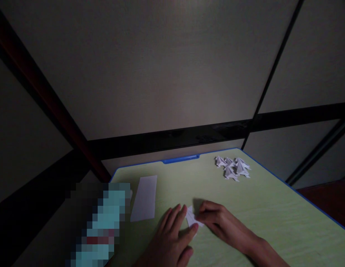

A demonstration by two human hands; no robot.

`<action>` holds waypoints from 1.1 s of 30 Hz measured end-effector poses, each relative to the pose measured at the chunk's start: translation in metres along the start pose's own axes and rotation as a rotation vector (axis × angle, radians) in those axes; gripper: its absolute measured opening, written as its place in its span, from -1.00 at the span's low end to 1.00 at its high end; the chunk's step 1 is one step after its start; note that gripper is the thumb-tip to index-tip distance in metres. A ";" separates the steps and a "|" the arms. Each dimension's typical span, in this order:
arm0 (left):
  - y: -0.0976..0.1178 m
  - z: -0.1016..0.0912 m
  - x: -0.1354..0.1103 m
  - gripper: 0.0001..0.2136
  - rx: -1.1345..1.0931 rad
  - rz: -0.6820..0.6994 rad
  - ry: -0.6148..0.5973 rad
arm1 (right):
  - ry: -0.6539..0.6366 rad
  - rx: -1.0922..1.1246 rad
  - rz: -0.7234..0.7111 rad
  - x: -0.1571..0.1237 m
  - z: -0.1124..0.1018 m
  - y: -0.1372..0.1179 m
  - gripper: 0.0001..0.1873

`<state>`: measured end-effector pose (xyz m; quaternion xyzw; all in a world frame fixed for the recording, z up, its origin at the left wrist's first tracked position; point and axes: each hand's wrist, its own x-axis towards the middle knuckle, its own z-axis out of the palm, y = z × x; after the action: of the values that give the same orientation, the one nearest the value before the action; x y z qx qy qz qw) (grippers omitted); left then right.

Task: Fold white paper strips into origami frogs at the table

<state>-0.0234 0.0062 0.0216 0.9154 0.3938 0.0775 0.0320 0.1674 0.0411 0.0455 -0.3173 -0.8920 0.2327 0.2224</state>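
A small piece of white folded paper (190, 218) lies on the table between my hands. My left hand (173, 237) rests flat and open, fingers stretched out, with the index fingertip and thumb touching the paper's left and near edges. At the paper's right side, my right hand (221, 221) is closed, its thumb and index finger pinching the edge. The fingertips hide part of the folds there.
The pale green table (267, 207) has a blue rim and a blue handle strip (181, 159) at its far edge. Several white origami figures (233, 168) cluster at the back right. White paper (145, 200) lies at left, near a pixelated turquoise patch. Panelled doors (172, 74) stand behind.
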 end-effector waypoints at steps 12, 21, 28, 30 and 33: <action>0.001 -0.001 -0.001 -0.46 -0.006 -0.001 -0.012 | -0.021 0.031 -0.017 0.000 -0.001 0.002 -0.73; 0.001 -0.004 -0.001 -0.48 -0.009 -0.006 -0.007 | 0.000 0.015 -0.024 0.001 -0.002 0.002 -0.73; 0.003 -0.007 0.000 -0.45 -0.006 -0.021 -0.066 | 0.001 0.019 -0.025 0.001 -0.003 0.003 -0.76; 0.003 -0.007 0.001 -0.44 -0.001 -0.022 -0.084 | 0.003 0.018 -0.017 0.001 -0.003 0.003 -0.76; 0.003 -0.006 0.001 -0.45 0.002 -0.026 -0.099 | 0.003 0.022 -0.009 0.001 -0.004 0.003 -0.75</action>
<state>-0.0221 0.0049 0.0283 0.9130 0.4036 0.0314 0.0514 0.1701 0.0451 0.0475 -0.3111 -0.8906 0.2407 0.2283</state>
